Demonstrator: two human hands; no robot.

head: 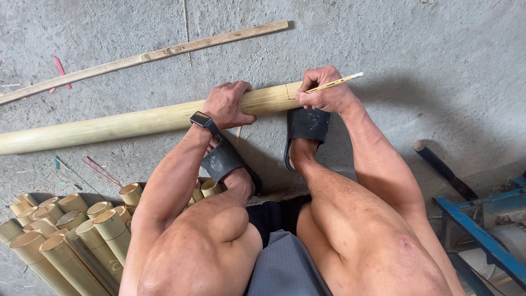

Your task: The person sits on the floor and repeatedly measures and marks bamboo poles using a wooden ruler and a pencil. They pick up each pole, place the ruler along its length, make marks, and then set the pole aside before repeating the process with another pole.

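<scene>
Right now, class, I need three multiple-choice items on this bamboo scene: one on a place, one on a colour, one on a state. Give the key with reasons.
1. Where does the pile of short cut bamboo tubes lie?
A. By the person's left leg
B. Beyond the long pole
C. On the blue frame

2. What colour are the sandals?
A. Red
B. Black
C. White

3. How is the pencil held?
A. Lying loose on the floor
C. Tucked into the watch
B. Gripped in the right hand against the pole

Key: 1 A, the tubes sit at lower left beside the left leg. 2 B, both sandals are dark black. 3 B, the right hand's fingers close on the pencil at the pole's end, while the left hand grips the pole.
</scene>
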